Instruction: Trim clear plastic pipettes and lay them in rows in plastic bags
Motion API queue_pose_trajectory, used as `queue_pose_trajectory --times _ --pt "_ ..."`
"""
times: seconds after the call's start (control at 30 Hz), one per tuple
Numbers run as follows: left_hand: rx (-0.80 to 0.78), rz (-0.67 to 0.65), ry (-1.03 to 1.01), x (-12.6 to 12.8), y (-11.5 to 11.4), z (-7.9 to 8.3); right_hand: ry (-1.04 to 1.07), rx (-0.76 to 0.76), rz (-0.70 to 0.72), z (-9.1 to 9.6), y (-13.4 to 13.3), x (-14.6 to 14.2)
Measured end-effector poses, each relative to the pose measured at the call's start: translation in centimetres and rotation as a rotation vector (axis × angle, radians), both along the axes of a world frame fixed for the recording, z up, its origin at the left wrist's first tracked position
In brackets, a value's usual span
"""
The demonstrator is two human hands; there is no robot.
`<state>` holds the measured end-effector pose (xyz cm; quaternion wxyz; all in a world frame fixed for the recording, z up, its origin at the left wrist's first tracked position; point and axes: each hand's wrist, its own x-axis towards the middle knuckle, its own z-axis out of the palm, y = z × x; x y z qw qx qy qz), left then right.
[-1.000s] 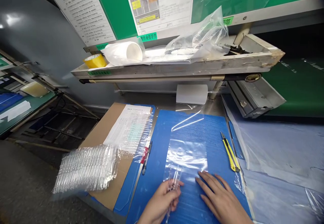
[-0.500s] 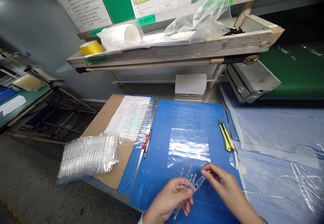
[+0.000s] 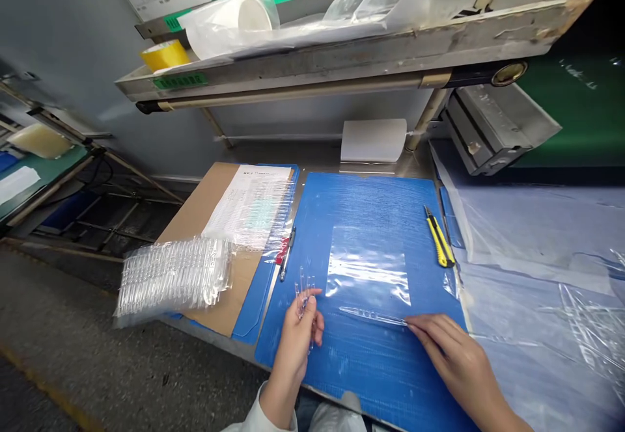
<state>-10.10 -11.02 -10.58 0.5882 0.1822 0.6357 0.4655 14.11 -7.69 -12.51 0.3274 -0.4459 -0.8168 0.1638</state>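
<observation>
My left hand [image 3: 299, 328] is closed around several thin clear plastic sticks [image 3: 303, 282], their ends poking up above the fingers. In a pinch, my right hand [image 3: 452, 351] holds the right end of one long clear plastic stick [image 3: 372, 315]. This stick lies roughly level over the blue mat [image 3: 361, 360], just below the lower edge of a flat clear plastic bag [image 3: 367, 266]. Whether the stick touches the mat I cannot tell.
A yellow utility knife [image 3: 439, 240] lies at the mat's right edge. Left are a pen [image 3: 288, 254], a printed sheet [image 3: 234, 204] on cardboard [image 3: 188, 211], and a bag of clear sticks [image 3: 173, 279]. More loose sticks [image 3: 598, 328] lie far right. A shelf [image 3: 342, 58] overhangs the back.
My hands have moved apart. The left went left with its bunch of sticks; the right drew one stick away and now holds it level below the bag. The view has tilted down.
</observation>
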Motion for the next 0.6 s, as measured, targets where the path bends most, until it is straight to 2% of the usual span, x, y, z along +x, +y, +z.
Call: queue_pose_trajectory --times 0.13,0.27,0.43,0.5,0.53,0.6 --pt "-0.082 -0.085 -0.096 -0.1 -0.6 -0.1 -0.035 0.056 -0.015 -1.5 -0.4 -0.4" --pt "-0.09 -0.185 -0.117 0.4 -1.0 0.0 -0.081 0.016 0.012 -2.7 -0.9 -0.7" --pt "-0.088 -0.303 -0.067 1.2 -1.2 0.5 -0.19 -0.025 -0.01 -2.4 -1.4 -0.3" --pt "-0.092 -0.329 -0.18 2.0 -1.2 1.0 -0.226 -0.009 -0.142 -1.6 -1.1 1.9" --pt "-0.103 -0.353 -0.273 2.6 -1.3 1.2 -0.247 0.007 -0.257 -1.0 -0.8 3.8" --pt "-0.125 -0.422 -0.485 4.0 -1.7 1.2 -0.323 0.034 -0.571 0.3 -0.3 9.0"
